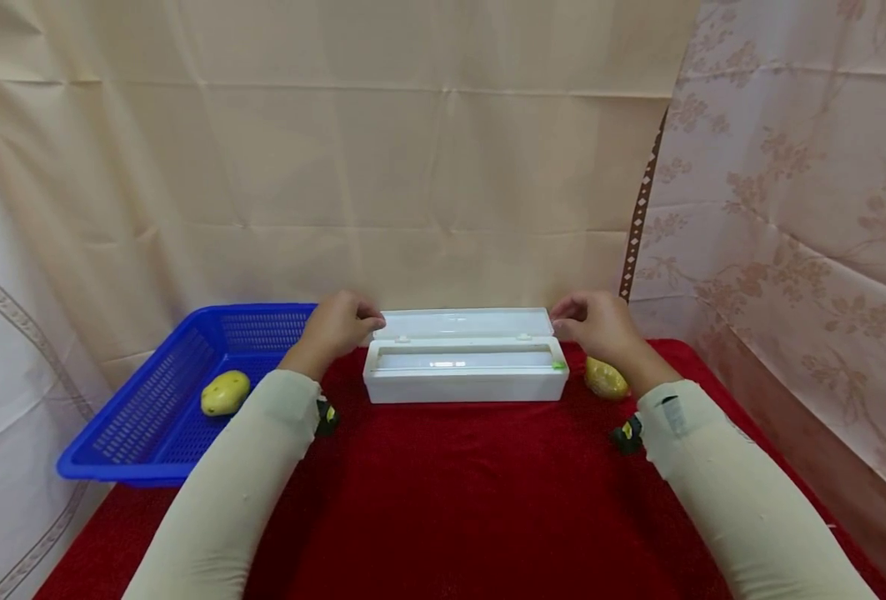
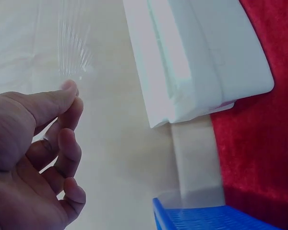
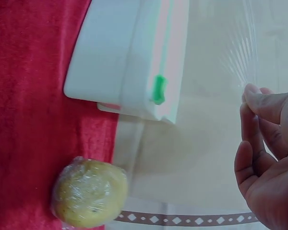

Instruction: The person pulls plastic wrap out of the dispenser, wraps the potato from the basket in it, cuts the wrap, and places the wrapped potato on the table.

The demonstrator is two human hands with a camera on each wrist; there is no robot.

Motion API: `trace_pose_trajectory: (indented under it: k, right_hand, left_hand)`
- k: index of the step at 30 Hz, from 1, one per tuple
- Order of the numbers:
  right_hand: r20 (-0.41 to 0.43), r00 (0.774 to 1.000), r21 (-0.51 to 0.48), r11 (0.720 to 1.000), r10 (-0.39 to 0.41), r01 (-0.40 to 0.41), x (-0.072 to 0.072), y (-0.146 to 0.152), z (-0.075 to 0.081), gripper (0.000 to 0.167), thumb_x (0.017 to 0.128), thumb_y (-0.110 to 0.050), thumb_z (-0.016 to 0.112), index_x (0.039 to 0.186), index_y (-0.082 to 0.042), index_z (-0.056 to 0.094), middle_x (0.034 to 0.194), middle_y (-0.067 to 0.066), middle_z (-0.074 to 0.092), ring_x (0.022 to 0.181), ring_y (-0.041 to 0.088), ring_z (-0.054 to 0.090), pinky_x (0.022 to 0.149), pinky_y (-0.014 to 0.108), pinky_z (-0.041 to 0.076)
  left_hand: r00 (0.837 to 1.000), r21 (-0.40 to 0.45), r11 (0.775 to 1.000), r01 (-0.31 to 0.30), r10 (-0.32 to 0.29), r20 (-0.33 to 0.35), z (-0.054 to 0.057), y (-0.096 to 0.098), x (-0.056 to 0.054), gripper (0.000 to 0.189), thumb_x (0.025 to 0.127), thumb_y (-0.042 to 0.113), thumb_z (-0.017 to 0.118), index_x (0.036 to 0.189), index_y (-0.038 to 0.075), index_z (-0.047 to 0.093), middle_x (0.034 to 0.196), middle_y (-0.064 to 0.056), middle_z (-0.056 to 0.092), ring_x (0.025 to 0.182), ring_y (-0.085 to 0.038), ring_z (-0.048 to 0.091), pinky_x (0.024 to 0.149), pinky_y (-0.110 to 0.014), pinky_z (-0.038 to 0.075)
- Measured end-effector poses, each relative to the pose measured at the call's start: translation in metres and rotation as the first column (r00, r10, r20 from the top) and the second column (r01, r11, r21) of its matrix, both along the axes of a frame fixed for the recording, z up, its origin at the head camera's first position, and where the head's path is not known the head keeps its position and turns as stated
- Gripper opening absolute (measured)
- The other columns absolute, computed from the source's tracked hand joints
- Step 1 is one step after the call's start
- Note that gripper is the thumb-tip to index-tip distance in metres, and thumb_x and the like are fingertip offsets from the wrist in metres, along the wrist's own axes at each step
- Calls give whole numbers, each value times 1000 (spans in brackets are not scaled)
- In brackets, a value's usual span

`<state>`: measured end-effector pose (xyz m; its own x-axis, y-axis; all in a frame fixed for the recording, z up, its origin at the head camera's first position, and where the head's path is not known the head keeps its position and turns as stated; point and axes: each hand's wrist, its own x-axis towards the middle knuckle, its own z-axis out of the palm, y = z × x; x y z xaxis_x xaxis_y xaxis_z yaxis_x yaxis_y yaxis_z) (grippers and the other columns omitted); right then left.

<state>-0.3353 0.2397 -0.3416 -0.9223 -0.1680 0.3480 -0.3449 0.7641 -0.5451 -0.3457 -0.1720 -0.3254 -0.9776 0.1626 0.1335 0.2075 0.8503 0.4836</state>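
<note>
A white cling film dispenser box [image 1: 465, 388] stands at the back of the table, its clear lid [image 1: 465, 322] raised. A green slide cutter [image 3: 159, 89] sits at the right end of its front strip. My left hand [image 1: 340, 327] is level with the lid's left end, pinching a corner of clear cling film [image 2: 74, 52] between thumb and forefinger. At the other end, my right hand [image 1: 596, 322] pinches the film's opposite corner, where it gathers into creases. The sheet between the hands is transparent and hardly shows in the head view.
A blue plastic basket [image 1: 142, 472] on the left holds a bare yellow potato [image 1: 225, 392]. Just below my right wrist lies a potato wrapped in film [image 3: 90, 193]. Red cloth [image 1: 473, 500] covers the table, and a beige curtain [image 1: 412, 167] hangs close behind the box.
</note>
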Motion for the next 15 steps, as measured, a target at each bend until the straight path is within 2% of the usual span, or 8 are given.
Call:
trace_pose_trajectory:
  k: [7,15]
  right_hand:
    - [-40,999,-18,1000,13,-14,3,1,13,10,92,-10,77,101,-7,75,96,14,77,85,23,68,74,31,51]
    - [-105,994,-39,999,20,-25,11,2,30,13,90,-7,78,102,-2,76,92,13,77,80,20,67,68,22,49]
  left_hand:
    - [995,6,1000,28,-28,-93,9,-5,3,15,97,25,73,98,13,81,101,-6,78,92,-23,66,82,-41,53]
    - [992,17,999,48,-45,-116,24,-8,9,21,99,27,72,106,9,81,105,-8,78,95,-26,67,82,-43,53]
